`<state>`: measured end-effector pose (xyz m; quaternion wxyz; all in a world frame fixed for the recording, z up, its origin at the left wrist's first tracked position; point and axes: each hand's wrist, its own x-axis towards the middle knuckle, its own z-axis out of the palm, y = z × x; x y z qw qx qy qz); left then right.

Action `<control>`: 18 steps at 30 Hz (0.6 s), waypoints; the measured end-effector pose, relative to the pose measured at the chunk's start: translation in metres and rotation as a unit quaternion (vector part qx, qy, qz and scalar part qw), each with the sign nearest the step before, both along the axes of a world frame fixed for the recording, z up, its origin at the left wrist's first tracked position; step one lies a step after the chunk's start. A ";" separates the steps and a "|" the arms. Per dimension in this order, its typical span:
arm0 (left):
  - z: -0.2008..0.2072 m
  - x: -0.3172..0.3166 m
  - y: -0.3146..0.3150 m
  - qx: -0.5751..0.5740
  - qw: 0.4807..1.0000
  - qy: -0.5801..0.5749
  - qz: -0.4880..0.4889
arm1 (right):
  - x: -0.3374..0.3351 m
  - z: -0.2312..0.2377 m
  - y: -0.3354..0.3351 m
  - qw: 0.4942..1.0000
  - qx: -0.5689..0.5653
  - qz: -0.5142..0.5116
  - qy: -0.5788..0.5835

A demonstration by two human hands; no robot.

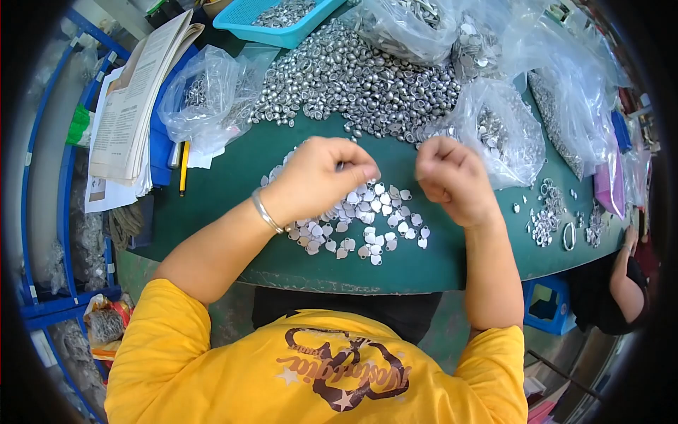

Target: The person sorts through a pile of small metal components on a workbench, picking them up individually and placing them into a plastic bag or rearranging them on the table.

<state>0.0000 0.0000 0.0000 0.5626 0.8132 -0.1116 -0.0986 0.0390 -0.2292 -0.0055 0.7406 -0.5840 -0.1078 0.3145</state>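
Over a spread of flat silver metal tags (371, 205) with small loops, my left hand (321, 173) is closed in a pinch, thumb against fingertips. Something tiny may sit at its fingertips, but I cannot make it out. A silver bangle (265, 212) circles that wrist. My right hand (455, 177) hovers just right of the tags, its fingers curled in and slightly blurred. Whatever it holds, if anything, is hidden. Beyond both hands lies a large heap of small rounded, hollow silver metal pieces (367, 78).
Plastic bags of metal parts (494, 134) stand behind my right hand. A blue basket (282, 32) is at the back, papers (138, 106) and a yellow pencil (184, 169) at left. Metal rings and pieces (551, 212) lie at right on the green table (261, 258). Another person's arm (625, 283) shows at far right.
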 end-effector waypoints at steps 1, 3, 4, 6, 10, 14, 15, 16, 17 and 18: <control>0.005 0.000 0.003 -0.106 0.983 0.143 0.033 | 0.003 -0.002 -0.003 0.978 0.174 0.005 0.113; 0.004 0.003 0.011 -0.267 0.927 0.257 0.057 | -0.002 -0.001 0.001 0.978 0.167 0.001 0.125; 0.006 0.003 0.012 -0.339 0.893 0.282 0.085 | -0.008 0.001 0.007 0.996 -0.057 0.003 -0.072; 0.010 0.002 0.012 -0.411 0.848 0.311 0.121 | -0.021 0.012 0.017 0.915 -0.351 0.032 -0.196; -0.001 0.000 0.008 -0.046 0.994 0.003 0.096 | -0.021 -0.003 0.015 0.855 -0.349 0.030 -0.382; -0.017 -0.011 0.004 0.220 0.946 -0.237 0.000 | -0.011 0.003 0.006 0.995 -0.086 0.025 -0.050; -0.017 -0.011 0.002 0.216 0.948 -0.235 0.000 | -0.006 0.002 0.004 0.997 0.071 0.002 0.026; -0.016 -0.011 0.000 0.221 0.947 -0.231 -0.005 | -0.002 0.002 0.004 0.975 0.201 0.010 0.089; -0.016 -0.011 -0.001 0.226 0.947 -0.228 -0.010 | -0.007 0.003 0.004 0.976 0.198 0.009 0.091; -0.017 -0.011 0.001 0.235 0.941 -0.241 -0.018 | -0.012 0.004 0.006 1.000 0.019 -0.010 -0.014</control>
